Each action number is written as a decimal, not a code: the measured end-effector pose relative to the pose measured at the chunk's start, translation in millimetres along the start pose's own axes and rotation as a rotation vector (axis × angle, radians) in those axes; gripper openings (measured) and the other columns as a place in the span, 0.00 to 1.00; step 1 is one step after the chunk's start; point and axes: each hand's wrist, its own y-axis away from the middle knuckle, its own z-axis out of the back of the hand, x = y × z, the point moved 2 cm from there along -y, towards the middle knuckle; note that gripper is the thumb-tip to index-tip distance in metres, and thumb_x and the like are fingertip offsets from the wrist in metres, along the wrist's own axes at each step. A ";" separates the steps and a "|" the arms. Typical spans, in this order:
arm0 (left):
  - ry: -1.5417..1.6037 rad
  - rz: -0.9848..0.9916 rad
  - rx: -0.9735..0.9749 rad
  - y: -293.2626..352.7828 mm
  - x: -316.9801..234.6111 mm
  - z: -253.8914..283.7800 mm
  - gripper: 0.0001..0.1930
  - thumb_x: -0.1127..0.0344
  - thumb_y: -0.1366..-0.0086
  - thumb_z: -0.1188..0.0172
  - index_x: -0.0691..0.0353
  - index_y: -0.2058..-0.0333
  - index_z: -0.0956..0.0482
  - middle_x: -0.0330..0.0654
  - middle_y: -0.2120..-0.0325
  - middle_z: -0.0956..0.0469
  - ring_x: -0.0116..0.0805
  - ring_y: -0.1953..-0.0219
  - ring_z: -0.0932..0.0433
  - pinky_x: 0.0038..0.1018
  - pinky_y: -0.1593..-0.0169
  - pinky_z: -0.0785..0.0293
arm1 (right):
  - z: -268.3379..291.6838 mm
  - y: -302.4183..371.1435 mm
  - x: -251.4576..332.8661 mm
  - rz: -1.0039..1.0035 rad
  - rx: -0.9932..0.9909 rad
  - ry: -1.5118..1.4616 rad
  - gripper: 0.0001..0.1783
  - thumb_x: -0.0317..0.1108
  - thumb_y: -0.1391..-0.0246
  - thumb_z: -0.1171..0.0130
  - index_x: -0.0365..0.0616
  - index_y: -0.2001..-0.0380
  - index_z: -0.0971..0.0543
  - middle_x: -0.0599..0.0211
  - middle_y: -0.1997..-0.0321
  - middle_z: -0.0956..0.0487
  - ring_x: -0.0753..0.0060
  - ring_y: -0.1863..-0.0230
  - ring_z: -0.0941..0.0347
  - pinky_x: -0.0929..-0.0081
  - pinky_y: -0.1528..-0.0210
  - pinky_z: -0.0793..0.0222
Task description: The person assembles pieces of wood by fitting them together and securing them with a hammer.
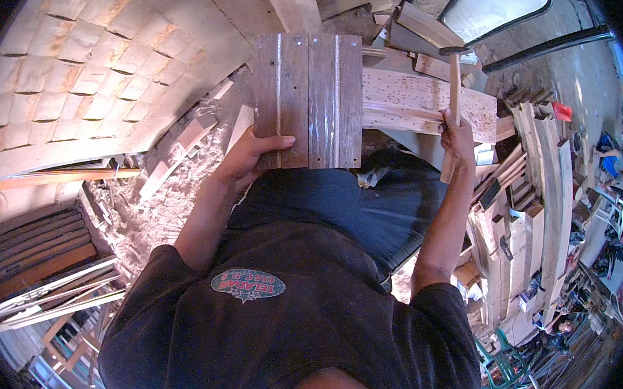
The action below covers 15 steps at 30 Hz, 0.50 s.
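My left hand (253, 155) grips the lower left edge of a dark brown wooden panel (285, 98), its thumb lying across the face. The panel is made of boards side by side, with pale streaks along them and small holes or nail heads near its ends. My right hand (456, 139) is wrapped round the wooden handle of a hammer (455, 84), whose dark head points away from me. Beneath the hammer and the panel's right side lies a thick pale plank (421, 102), dotted with many small holes.
Wood offcuts (176, 154) and shavings cover the ground at left, below a woven panel (74, 67). Stacked dark boards (34, 253) stand at the far left. Long timbers (545, 191) lie at right. A dark-framed chair (501, 0) is at the far right, and people are farther off.
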 end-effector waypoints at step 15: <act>-0.029 0.006 -0.034 -2.3 3.6 5.5 0.30 0.71 0.45 0.34 0.69 0.44 0.36 0.47 0.53 0.25 0.39 0.51 0.23 0.34 0.46 0.24 | -4.0 5.2 2.5 -0.001 0.006 -0.012 0.21 0.51 0.42 0.41 0.45 0.56 0.21 0.75 0.83 0.31 0.86 0.90 0.44 0.83 0.90 0.49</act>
